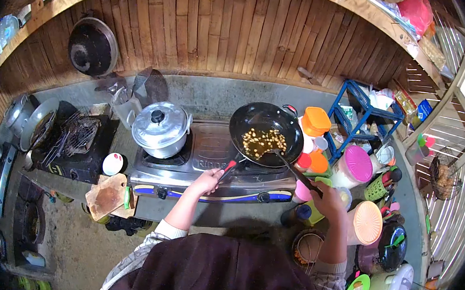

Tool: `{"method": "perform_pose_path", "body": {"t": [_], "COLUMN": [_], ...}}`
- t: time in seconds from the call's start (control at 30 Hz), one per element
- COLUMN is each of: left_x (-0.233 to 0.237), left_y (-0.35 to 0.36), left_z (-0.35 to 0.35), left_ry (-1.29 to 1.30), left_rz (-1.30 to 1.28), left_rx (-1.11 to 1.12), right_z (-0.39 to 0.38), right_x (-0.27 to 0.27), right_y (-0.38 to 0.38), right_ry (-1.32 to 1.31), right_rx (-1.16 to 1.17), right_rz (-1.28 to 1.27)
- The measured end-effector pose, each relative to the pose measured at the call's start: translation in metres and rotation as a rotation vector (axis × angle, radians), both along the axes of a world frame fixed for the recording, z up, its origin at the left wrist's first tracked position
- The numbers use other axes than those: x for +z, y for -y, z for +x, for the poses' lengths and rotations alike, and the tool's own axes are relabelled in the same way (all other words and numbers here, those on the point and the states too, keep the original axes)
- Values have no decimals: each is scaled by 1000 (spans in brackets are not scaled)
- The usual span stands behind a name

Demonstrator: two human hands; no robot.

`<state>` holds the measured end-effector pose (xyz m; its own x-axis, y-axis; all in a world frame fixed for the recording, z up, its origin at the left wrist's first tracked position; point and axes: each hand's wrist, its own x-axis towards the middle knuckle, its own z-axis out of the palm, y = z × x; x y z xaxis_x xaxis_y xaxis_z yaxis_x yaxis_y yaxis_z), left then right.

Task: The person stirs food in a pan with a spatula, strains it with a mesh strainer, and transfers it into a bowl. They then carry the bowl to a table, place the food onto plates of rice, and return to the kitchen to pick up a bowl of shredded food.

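Note:
A black wok (246, 115) sits on the right burner of the gas stove (210, 148). In its bottom, small golden-brown pieces (264, 139) lie in what looks like oil. My left hand (206, 181) is closed around the wok's black-and-red handle (231, 165) at the stove's front edge. Fingers wrapped, my right hand (329, 202) grips the dark handle of a spatula (296, 172). The spatula's head dips into the wok beside the pieces, at the right; its exact shape is hard to make out.
A lidded aluminium pot (160, 127) occupies the left burner. Right of the wok are an orange container (316, 121), a blue rack (365, 110) and a pink-lidded tub (355, 165). Left stand a sooty grill (79, 133) and a cutting board (105, 195) overhanging the counter's edge.

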<state>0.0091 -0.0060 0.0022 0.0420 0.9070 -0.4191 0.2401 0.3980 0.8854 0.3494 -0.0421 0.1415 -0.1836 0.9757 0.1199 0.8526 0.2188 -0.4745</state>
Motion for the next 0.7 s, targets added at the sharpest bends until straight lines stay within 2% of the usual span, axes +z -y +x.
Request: {"method": "perform_pose_path", "body": {"t": [0.23, 0.33, 0.5, 0.63, 0.7], "left_x": [10, 8, 1, 5, 6], "left_y": [4, 3, 0, 2, 3], "left_z": [2, 3, 1, 2, 2], "left_ry": [-10, 1, 5, -5, 0], "left_rz": [-35, -35, -39, -51, -53], "left_rx": [11, 16, 16, 35, 42], "right_z": [-14, -24, -47, -62, -63], "right_x": [-42, -63, -83, -84, -93], "right_y": [-48, -67, -88, -95, -102], "right_ry": [-59, -22, -218, -256, -265], "right_rx": [-24, -19, 21, -26, -21], "right_rz": [-41, 42, 164, 136, 228]}}
